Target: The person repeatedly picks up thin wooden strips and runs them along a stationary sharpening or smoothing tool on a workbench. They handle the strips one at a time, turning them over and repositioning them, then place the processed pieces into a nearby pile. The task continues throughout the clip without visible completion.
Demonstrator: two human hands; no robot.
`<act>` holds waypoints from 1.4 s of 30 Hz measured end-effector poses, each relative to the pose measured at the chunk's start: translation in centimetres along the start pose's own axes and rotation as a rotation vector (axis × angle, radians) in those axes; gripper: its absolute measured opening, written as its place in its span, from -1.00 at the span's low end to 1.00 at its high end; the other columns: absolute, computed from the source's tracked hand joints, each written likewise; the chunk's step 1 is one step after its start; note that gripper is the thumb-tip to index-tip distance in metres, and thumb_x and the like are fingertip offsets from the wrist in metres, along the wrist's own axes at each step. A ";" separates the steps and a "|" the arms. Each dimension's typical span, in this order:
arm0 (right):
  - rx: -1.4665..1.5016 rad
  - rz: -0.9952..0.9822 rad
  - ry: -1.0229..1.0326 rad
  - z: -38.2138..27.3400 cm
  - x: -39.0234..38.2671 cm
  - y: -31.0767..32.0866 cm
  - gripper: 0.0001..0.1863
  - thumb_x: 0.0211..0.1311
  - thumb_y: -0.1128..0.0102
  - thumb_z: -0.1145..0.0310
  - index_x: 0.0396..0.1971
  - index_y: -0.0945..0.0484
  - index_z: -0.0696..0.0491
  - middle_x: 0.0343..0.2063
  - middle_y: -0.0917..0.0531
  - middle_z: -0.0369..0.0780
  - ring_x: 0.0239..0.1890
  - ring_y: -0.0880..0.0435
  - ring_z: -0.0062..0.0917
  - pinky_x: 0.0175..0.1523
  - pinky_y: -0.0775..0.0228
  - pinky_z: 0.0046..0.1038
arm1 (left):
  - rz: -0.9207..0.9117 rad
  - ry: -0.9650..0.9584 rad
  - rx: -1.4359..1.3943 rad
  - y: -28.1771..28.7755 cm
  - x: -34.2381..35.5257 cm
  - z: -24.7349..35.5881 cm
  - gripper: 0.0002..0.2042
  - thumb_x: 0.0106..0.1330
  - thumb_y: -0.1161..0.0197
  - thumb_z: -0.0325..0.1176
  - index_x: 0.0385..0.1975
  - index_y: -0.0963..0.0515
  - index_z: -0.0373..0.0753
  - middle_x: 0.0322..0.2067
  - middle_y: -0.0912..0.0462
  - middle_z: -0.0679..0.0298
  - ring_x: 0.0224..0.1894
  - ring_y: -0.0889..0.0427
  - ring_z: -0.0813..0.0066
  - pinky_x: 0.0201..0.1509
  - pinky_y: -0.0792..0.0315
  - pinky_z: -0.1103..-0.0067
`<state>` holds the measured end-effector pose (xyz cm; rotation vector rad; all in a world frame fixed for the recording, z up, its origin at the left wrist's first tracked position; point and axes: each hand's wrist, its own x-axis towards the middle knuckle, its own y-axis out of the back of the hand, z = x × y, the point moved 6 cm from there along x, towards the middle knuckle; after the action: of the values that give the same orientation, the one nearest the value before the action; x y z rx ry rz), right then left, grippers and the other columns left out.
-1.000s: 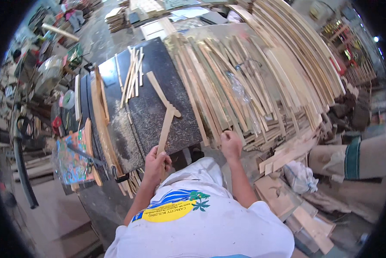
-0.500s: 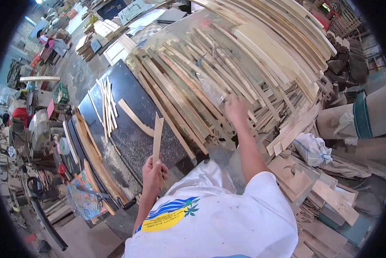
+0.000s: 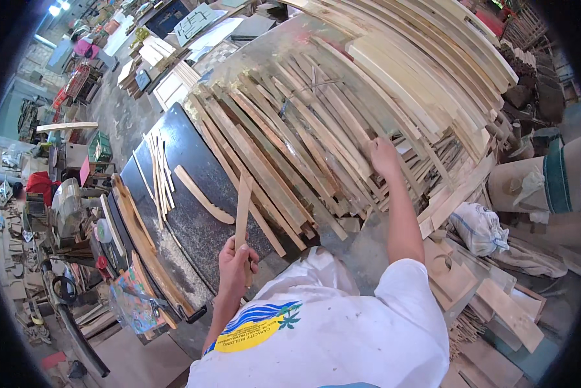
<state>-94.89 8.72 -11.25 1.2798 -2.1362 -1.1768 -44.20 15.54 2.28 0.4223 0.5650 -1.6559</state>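
Observation:
My left hand (image 3: 234,260) is closed around a flat pale wooden strip (image 3: 244,205), which stands up from my fist at a slight tilt. My right arm stretches forward over a pile of long wooden strips (image 3: 264,139). There my right hand (image 3: 385,158) has its fingers curled together, low among the strips on the pile's right part. What lies between those fingers, if anything, is hidden. To the left of the pile is a dark tabletop (image 3: 190,142), bearing a curved wooden piece (image 3: 203,194) and several thin light sticks (image 3: 162,169).
Long broad boards (image 3: 426,71) are stacked beyond the pile on the right. Sawdust (image 3: 182,258) covers part of the dark tabletop. A white sack (image 3: 478,227) and flat wood offcuts (image 3: 507,307) lie at my right. A black curved pipe (image 3: 83,343) sticks out at lower left.
My right hand has moved right and slightly forward over the pile, and strips there have shifted. The left hand still holds its strip, now a little more upright.

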 end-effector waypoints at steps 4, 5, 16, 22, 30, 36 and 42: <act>0.216 -0.057 -0.014 -0.8 -5.9 1.5 -0.59 0.50 -0.06 0.13 -0.18 -0.58 0.25 -0.35 -0.69 0.07 -0.25 -0.68 -0.09 -0.04 -0.51 -0.18 | -0.024 -0.030 0.011 -0.1 -0.8 -1.7 -0.75 0.54 -0.16 -0.34 0.13 -0.46 -0.20 -0.50 -0.60 0.33 -0.61 -0.51 0.65 -0.56 -0.43 0.70; 0.276 -0.072 -0.020 -1.1 -7.6 2.3 -0.59 0.50 -0.08 0.12 -0.21 -0.59 0.25 -0.39 -0.70 0.01 -0.31 -0.68 -0.17 -0.09 -0.51 -0.23 | -0.040 -0.036 0.001 -0.3 -1.1 -1.9 -0.75 0.54 -0.15 -0.36 0.13 -0.46 -0.22 -0.49 -0.60 0.32 -0.61 -0.51 0.63 -0.55 -0.44 0.68; 1.643 -0.586 -0.639 0.4 -28.9 3.4 -0.52 0.56 -0.02 0.03 0.16 -0.54 0.12 -0.40 -0.70 -0.25 -0.57 -0.64 -0.60 -0.60 -0.46 -0.58 | -0.143 -0.058 -0.167 -2.6 -6.5 -9.8 -0.72 0.55 -0.16 -0.34 0.16 -0.45 -0.27 -0.48 -0.62 0.27 -0.61 -0.53 0.59 -0.54 -0.44 0.62; 1.968 -0.691 -0.502 -0.2 -33.9 3.2 -0.42 0.64 0.14 0.01 0.39 -0.41 0.12 -0.09 -0.78 -0.14 -0.48 -0.76 -0.58 -0.52 -0.65 -0.55 | -0.188 0.049 -0.258 -5.2 -10.0 -16.7 -0.75 0.54 -0.16 -0.35 0.13 -0.47 -0.24 -0.47 -0.62 0.27 -0.64 -0.52 0.58 -0.57 -0.42 0.59; 2.170 -0.892 -0.183 -13.0 -32.2 6.3 -0.47 0.70 0.18 0.07 0.38 -0.38 0.14 0.20 -0.62 0.06 -0.10 -0.82 -0.29 -0.04 -0.82 -0.34 | -0.211 0.032 -0.170 -6.2 -13.3 -19.1 -0.73 0.52 -0.13 -0.36 0.13 -0.47 -0.26 -0.48 -0.61 0.27 -0.63 -0.52 0.57 -0.55 -0.44 0.58; 2.257 -0.922 -0.222 -15.1 -30.8 8.3 -0.50 0.67 0.08 0.07 0.28 -0.47 0.15 0.17 -0.65 0.02 -0.07 -0.82 -0.29 0.00 -0.81 -0.32 | -0.178 -0.038 -0.171 -5.7 -12.7 -17.2 -0.71 0.51 -0.17 -0.31 0.13 -0.46 -0.25 -0.48 -0.62 0.29 -0.62 -0.52 0.58 -0.56 -0.43 0.60; 1.879 -0.613 -0.474 -8.1 -28.6 4.7 -0.66 0.61 -0.03 0.13 0.06 -0.57 0.09 -0.10 -0.75 -0.18 -0.20 -0.80 -0.42 -0.08 -0.79 -0.39 | -0.137 -0.086 -0.243 -7.8 -12.1 -15.3 -0.73 0.52 -0.19 -0.34 0.13 -0.44 -0.22 -0.47 -0.61 0.28 -0.61 -0.54 0.58 -0.55 -0.44 0.61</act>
<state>-77.30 30.56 -0.20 2.4812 -3.2120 1.1720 -50.62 35.01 -2.25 0.1364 0.7334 -1.7014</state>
